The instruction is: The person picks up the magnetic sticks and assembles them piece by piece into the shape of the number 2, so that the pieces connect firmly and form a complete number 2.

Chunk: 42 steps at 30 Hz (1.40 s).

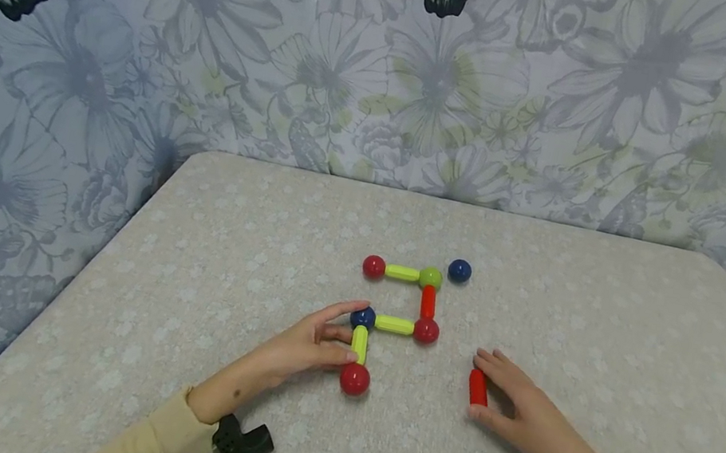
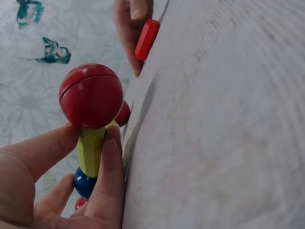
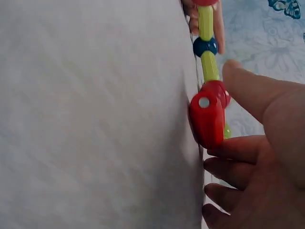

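Observation:
Magnetic balls and rods form a bent chain on the table. My left hand (image 1: pixel 296 347) pinches the near yellow-green rod (image 2: pixel 90 150) between thumb and fingers, one finger reaching to the blue ball (image 1: pixel 362 318). That rod joins the blue ball to a red ball (image 1: pixel 354 379) at the near end. Further along the chain are another yellow-green rod (image 1: pixel 394 325), a red ball (image 1: pixel 426 331), a red rod (image 1: pixel 428 302) and a green ball (image 1: pixel 430 277). My right hand (image 1: pixel 529 418) is at a loose red rod (image 3: pixel 208 121); a fingertip touches it, while the thumb looks apart.
A loose dark blue ball (image 1: pixel 460 271) lies beyond the green ball. The chain's far end is a yellow-green rod (image 1: pixel 402 273) with a red ball (image 1: pixel 373 267). A patterned cloth covers the table (image 1: pixel 223 234), and a floral curtain (image 1: pixel 328 91) hangs behind it.

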Each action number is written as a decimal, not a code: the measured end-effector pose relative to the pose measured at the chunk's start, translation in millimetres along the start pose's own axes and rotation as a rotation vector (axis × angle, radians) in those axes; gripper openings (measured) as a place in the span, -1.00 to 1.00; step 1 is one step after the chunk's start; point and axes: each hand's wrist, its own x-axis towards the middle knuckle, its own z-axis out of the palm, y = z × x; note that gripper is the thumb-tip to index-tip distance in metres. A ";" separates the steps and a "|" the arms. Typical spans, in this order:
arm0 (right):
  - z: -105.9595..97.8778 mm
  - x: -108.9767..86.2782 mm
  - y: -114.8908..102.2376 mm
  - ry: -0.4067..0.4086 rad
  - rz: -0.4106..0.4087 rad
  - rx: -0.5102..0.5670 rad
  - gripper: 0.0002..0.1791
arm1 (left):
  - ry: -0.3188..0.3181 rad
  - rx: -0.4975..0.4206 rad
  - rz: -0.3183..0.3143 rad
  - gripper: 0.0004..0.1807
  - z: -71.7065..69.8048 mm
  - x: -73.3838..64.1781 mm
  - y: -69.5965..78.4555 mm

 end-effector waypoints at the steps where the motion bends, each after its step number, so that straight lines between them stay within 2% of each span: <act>1: 2.8 -1.2 0.8 -0.029 -0.007 -0.003 -0.19 | 0.005 0.004 0.000 -0.24 -0.3 -0.2 0.2; 4: 9.8 -1.1 2.4 -0.059 -0.040 -0.034 -0.11 | 0.017 0.016 0.000 -0.24 -1.3 -0.3 0.5; 10: 14.9 1.0 5.8 -0.033 -0.079 -0.072 -0.28 | 0.015 0.019 -0.011 -0.24 -1.2 0.5 0.6; 12: 15.5 0.6 7.1 0.010 -0.083 -0.070 -0.34 | 0.013 0.018 -0.009 -0.24 -1.0 0.8 0.8; 18: 17.0 0.2 6.8 0.217 -0.105 -0.051 -0.55 | 0.011 0.009 -0.006 -0.24 -1.0 0.0 0.9; 20: 16.9 1.5 3.7 0.248 -0.097 -0.050 -0.59 | 0.011 0.008 -0.005 -0.24 -1.2 -0.7 0.7; 23: 16.3 6.5 -6.3 0.225 -0.076 -0.022 -0.66 | 0.012 0.007 -0.002 -0.24 -1.7 -1.7 0.3; 26: 17.3 16.0 -21.5 0.142 -0.061 0.033 -0.69 | 0.015 0.005 -0.001 -0.24 -2.1 -2.3 -0.3; 30: 24.9 31.4 -40.9 0.018 -0.089 0.060 -0.67 | 0.016 0.008 -0.004 -0.25 -1.5 -1.4 -1.4; 33: 32.8 40.3 -51.6 -0.043 -0.130 0.068 -0.68 | 0.008 0.016 -0.001 -0.26 -0.2 0.1 -2.6; 39: 45.3 49.0 -62.0 -0.072 -0.201 0.095 -0.70 | 0.000 0.033 0.024 -0.26 0.9 0.1 -4.2; 42: 48.4 50.2 -63.9 -0.071 -0.210 0.110 -0.70 | 0.001 0.034 0.036 -0.26 0.4 -0.3 -4.1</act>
